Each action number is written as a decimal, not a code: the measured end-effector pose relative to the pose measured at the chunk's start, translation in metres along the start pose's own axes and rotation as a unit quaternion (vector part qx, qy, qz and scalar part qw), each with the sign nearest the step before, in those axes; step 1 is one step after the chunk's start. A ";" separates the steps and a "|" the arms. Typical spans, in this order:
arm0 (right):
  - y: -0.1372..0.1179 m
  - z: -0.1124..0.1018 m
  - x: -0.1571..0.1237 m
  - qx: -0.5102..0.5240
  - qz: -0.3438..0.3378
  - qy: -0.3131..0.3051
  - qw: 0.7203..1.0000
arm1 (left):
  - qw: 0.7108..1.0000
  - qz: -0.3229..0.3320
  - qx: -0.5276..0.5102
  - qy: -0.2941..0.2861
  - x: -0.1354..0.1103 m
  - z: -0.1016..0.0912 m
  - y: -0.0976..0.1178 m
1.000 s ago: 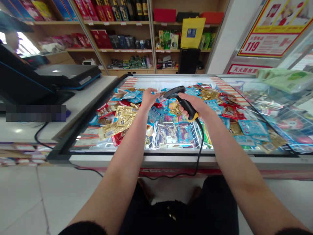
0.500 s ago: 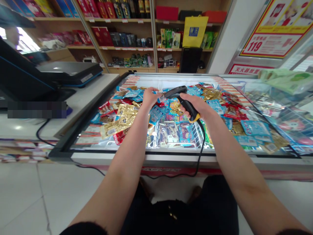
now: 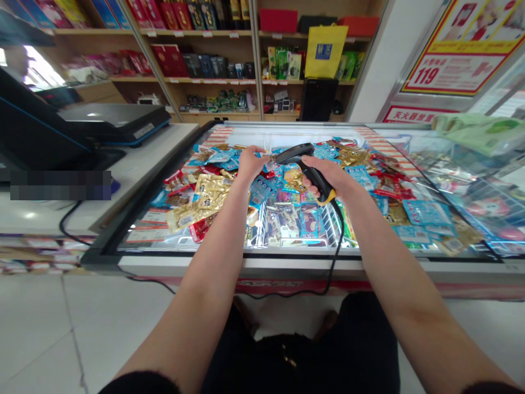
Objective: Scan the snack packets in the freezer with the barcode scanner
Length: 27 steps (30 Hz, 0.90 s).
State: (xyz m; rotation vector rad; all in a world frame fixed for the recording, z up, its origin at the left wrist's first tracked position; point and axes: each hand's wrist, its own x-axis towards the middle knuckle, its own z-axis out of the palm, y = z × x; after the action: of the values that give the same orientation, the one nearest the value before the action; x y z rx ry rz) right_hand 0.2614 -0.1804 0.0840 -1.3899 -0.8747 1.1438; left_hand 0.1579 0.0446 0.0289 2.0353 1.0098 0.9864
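Observation:
My right hand (image 3: 324, 178) is wrapped round the handle of a black and yellow barcode scanner (image 3: 315, 176). The scanner's head points left, close to the fingertips of my left hand (image 3: 251, 163). Those fingers pinch a small snack packet, mostly hidden by the hand and the scanner's head. Under both hands, many snack packets lie loose on the glass top of a chest freezer (image 3: 287, 261). Gold packets (image 3: 210, 191) are heaped left of my left forearm. Blue packets (image 3: 264, 189) lie between my hands, with red packets (image 3: 388, 186) to the right.
The scanner's black cable (image 3: 339, 235) hangs over the freezer's front edge. On the left counter stand a scale (image 3: 118, 120) and a dark screen (image 3: 33, 126). Shelves (image 3: 205, 34) with boxed goods rise behind. Pale green bags (image 3: 484, 131) lie at right. Part of another person shows at the upper left.
Both hands and the scanner stay almost in place. The packet at my left fingertips shows less of its printed label now. The view has shifted very slightly.

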 end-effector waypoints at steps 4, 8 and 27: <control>0.005 -0.009 0.004 0.009 0.004 0.016 1.000 | 1.000 0.024 0.018 0.006 -0.004 -0.001 0.009; 0.007 -0.025 0.003 0.032 0.001 0.059 0.998 | 0.998 0.035 0.043 0.025 -0.006 -0.006 0.021; 0.007 -0.077 -0.017 0.056 -0.013 0.192 0.980 | 0.967 -0.021 0.216 0.131 -0.002 -0.044 0.010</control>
State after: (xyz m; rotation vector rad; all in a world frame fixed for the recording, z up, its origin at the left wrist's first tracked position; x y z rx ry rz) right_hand 0.3303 -0.2185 0.0764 -1.4376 -0.5417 0.8512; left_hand 0.1238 0.0477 0.0585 2.2534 1.5134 1.1079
